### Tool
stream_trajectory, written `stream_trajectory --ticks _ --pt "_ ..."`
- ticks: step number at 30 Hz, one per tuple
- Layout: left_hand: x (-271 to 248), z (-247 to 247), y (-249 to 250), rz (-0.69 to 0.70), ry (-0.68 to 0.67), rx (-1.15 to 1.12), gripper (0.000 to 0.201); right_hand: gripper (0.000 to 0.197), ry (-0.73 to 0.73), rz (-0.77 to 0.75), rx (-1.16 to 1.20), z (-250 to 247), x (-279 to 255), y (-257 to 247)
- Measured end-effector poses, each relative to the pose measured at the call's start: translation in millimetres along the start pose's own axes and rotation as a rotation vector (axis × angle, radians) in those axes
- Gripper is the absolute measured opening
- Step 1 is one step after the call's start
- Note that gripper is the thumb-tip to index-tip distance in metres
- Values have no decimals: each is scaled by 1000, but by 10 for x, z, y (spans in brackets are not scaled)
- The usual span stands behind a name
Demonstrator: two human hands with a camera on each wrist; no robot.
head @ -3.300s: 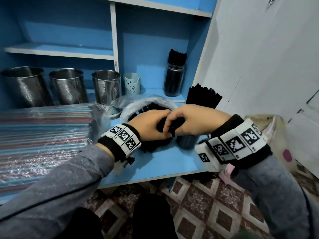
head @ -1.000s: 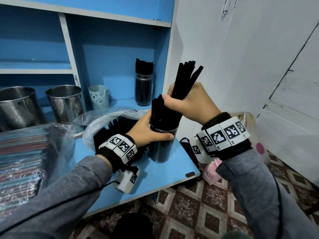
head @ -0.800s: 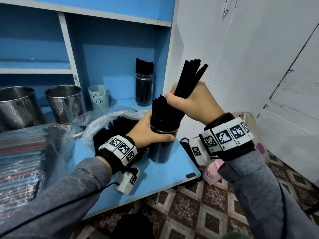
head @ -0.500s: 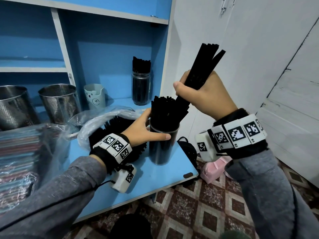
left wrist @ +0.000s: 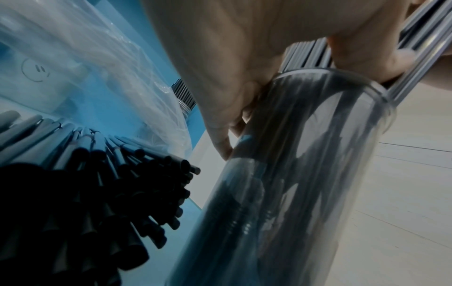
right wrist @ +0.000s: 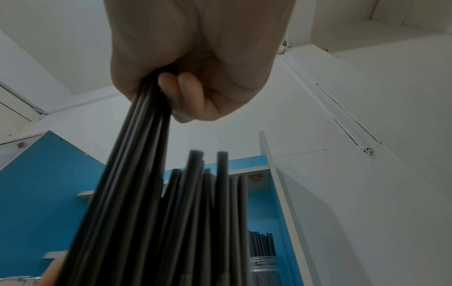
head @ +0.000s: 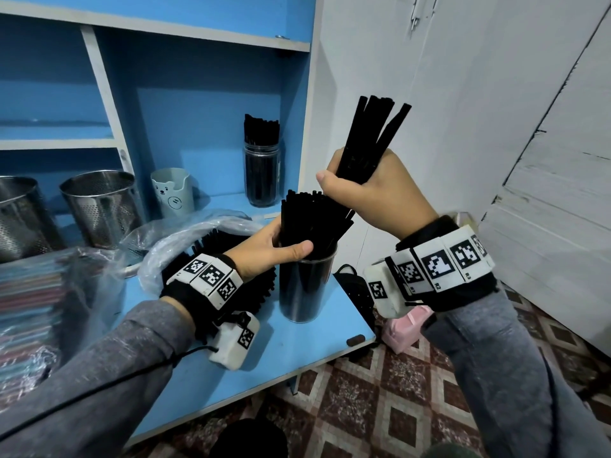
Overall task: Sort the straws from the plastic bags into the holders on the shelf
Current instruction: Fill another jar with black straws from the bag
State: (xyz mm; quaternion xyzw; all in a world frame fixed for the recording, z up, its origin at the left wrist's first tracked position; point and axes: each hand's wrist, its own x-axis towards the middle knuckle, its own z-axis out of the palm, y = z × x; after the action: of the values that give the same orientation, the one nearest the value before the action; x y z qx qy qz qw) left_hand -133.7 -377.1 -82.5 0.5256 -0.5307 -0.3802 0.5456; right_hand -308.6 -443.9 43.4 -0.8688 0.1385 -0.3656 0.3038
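A clear holder (head: 305,285) full of black straws (head: 310,223) stands near the front right of the blue shelf (head: 297,345). My left hand (head: 277,251) grips the straws just above the holder's rim (left wrist: 325,75). My right hand (head: 367,190) grips a bundle of black straws (head: 373,133), tilted, with their lower ends among the straws in the holder (right wrist: 137,193). A clear plastic bag (head: 185,239) with more black straws (left wrist: 110,193) lies left of the holder.
At the shelf's back stand a second jar of black straws (head: 262,166), a pale bear cup (head: 172,192) and steel mesh holders (head: 101,206). A bag of coloured straws (head: 29,302) lies far left. White cabinet doors (head: 496,127) close off the right.
My right hand has lifted its bundle of straws higher and to the right above the holder. My left hand has slid from the holder's rim up onto the straws.
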Motion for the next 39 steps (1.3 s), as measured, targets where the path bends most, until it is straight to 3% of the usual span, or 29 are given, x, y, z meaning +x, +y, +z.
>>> stream_trajectory --ticks 5,11,21,30,39 --pt "-30 -12 0 -8 -23 -21 78 23 -8 -45 -28 7 29 -64" --pt "-32 56 -17 12 29 -2 85 24 -10 -62 -33 78 33 -73" --pt "-65 44 1 23 11 -37 78 22 40 -94 -74 43 27 -64" --pt "-57 16 -11 2 9 17 71 20 -1 -15 36 94 -89 92" --pt "-67 66 -33 20 47 112 84 31 -26 97 -54 350 -77 245"
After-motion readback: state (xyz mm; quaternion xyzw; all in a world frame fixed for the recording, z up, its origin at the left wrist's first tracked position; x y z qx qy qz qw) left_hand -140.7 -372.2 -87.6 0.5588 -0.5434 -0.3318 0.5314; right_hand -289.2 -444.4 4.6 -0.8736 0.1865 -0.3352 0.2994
